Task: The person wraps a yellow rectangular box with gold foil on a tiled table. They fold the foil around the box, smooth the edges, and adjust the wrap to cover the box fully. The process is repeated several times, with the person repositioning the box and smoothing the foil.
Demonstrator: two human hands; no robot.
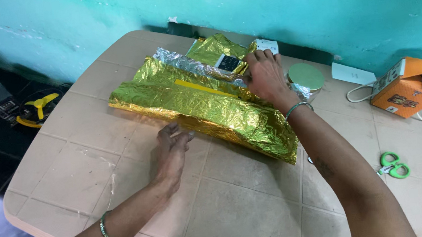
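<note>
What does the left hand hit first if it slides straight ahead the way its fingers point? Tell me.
The left hand rests on the table, fingers pointing at the near edge of the gold foil sheet. It would probably meet that edge first, almost at once.

Orange carton [407, 88] far right; gold foil parcel [204, 103] table centre.
</note>
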